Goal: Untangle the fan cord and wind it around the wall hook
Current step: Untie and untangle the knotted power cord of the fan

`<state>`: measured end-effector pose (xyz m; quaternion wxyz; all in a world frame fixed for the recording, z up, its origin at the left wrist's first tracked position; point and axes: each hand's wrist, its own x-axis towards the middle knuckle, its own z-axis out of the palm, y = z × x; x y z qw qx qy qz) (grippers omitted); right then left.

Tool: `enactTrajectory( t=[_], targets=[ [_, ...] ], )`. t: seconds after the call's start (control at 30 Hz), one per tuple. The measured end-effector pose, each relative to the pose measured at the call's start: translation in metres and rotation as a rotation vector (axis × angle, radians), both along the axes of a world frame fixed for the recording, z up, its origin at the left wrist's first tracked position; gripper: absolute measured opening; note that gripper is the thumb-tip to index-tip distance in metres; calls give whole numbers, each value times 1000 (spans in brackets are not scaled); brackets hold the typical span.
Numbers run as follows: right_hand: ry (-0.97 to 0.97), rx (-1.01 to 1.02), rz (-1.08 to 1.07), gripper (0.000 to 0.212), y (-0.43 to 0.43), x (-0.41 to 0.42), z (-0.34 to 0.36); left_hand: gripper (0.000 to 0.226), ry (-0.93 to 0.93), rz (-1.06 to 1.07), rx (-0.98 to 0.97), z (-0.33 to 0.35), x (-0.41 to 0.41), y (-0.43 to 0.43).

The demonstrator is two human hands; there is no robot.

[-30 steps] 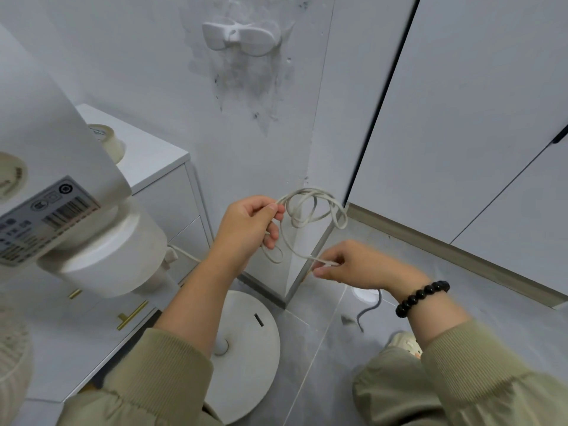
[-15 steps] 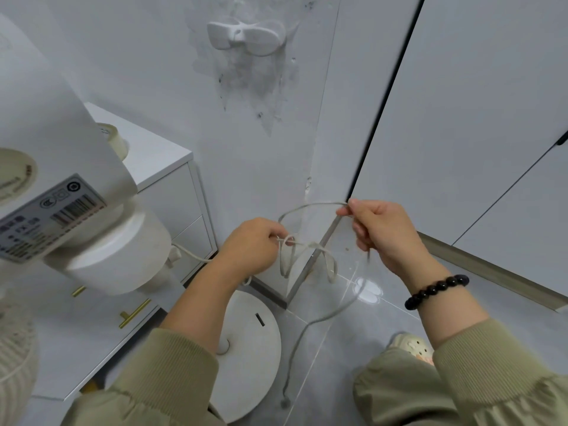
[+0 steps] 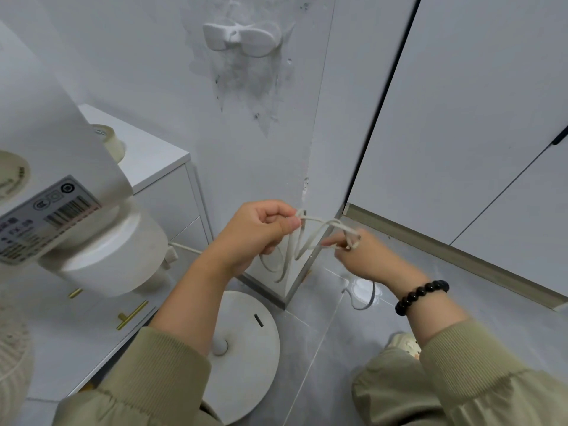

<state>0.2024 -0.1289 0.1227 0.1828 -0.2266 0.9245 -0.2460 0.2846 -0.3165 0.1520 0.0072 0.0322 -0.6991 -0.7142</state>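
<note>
A thin white fan cord hangs in loose loops between my two hands, low in front of a wall corner. My left hand pinches one end of the loops between thumb and fingers. My right hand grips the other side, and the cord's tail drops below it toward the floor. The cord also runs left to the fan's motor housing. A white double-pronged wall hook sits high on the wall above, bare of cord.
The fan's round white base stands on the grey tile floor under my left forearm. A white drawer cabinet with a roll of tape is at the left. White cupboard doors fill the right. My shoe shows below.
My right hand has dropped from beside the wall corner and come back toward my left hand, regripping the cord. The loops between the hands are tighter, and the tail has shortened.
</note>
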Motion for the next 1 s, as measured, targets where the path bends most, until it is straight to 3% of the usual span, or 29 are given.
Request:
enactTrajectory(
  t=[0.07,0.23,0.33,0.43,0.6,0.67,0.8,0.87,0.93,1.0],
  targets=[
    [-65,48,90,12,-2,4,1,18,13,84,45,0,-1,1],
    [-243,165,275,29,-7,12,-1,14,-5,305,209,-1,-4,-1],
    [-421,56,364,38,-8,17,1,10,-45,347,283,-1,-5,-4],
    [-546,-94,418,46,-8,18,8,13,-69,331,233,-3,-6,-2],
    [-649,-64,720,46,-7,20,11,13,-85,310,235,-4,-6,0],
    [-783,-250,766,51,-6,19,8,14,-92,322,210,-4,-6,0],
    [-1107,-773,485,62,1,7,10,15,-108,356,141,-5,-6,-2],
    [-1236,-994,138,69,0,1,11,16,-124,361,65,-5,-7,-3],
    [-1216,-1112,-229,74,-3,-5,8,18,-127,346,-28,-6,-7,-2],
    [-1171,-1180,-394,80,-3,-5,9,17,-119,321,-110,-7,-6,-1]
  ],
)
